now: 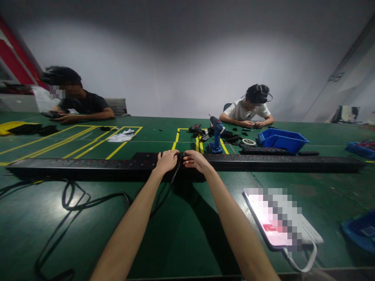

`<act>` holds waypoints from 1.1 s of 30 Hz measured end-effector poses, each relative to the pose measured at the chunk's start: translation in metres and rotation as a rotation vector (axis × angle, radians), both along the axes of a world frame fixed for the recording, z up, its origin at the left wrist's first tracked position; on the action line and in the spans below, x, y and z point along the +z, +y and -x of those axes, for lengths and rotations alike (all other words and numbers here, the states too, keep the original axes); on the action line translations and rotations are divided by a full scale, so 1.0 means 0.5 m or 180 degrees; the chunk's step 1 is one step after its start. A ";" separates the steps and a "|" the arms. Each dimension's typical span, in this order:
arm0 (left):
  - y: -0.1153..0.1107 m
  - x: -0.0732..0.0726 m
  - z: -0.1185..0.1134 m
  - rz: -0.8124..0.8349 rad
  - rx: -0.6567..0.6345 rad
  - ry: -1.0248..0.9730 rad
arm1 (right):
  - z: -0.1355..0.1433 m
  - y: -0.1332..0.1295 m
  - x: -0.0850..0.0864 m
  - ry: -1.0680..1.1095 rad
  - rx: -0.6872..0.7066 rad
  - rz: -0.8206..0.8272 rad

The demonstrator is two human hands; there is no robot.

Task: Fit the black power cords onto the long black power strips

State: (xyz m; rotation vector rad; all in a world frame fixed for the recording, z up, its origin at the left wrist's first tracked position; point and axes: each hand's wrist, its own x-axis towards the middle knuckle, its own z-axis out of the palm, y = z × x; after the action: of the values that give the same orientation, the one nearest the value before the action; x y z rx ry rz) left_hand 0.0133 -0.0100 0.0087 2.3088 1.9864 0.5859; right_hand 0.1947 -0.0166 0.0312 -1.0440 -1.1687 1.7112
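Note:
Long black power strips (281, 163) lie end to end across the green table. Over their middle, my left hand (167, 160) rests on the black housing with its fingers bent around the top of a black cable (172, 180). Just right of the cable, my right hand (195, 160) is held with its fingers curved toward the left hand; a small gap parts the two. What the fingertips touch is too small to tell. The cable hangs down the front side of the strip and passes behind my left forearm.
Loops of black cable (96, 201) lie at the left. A lit phone (265, 222) sits at the right front. Beyond the strips are a blue drill (216, 136), a blue bin (283, 140), a tape roll (249, 142) and white cloth (121, 136). Two people sit across the table.

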 end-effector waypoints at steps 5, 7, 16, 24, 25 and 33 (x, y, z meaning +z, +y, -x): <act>-0.001 0.005 0.000 0.0045 -0.0005 0.0067 | 0.051 0.004 -0.013 -0.1188 -0.0334 -0.0509; -0.001 0.007 0.000 0.0065 -0.0034 0.0085 | 0.059 0.008 -0.010 -0.1204 -0.0331 -0.0502; 0.001 0.015 -0.005 0.0146 -0.0018 0.0077 | 0.063 0.021 0.005 -0.0660 -0.0525 -0.0097; -0.001 0.017 -0.006 0.0168 -0.0037 0.0088 | 0.062 0.025 0.018 -0.0470 -0.0528 0.0162; -0.001 0.017 -0.005 0.0168 -0.0041 0.0085 | 0.063 0.025 0.019 -0.0480 -0.0544 0.0151; -0.003 0.012 -0.004 0.0089 0.0005 0.0050 | 0.070 0.005 -0.005 -0.0872 -0.0705 -0.0490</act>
State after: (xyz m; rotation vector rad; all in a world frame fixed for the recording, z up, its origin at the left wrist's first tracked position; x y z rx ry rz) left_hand 0.0153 -0.0113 0.0148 2.3031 1.9900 0.5383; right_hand 0.1598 -0.0139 0.0286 -1.2878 -1.2796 1.3153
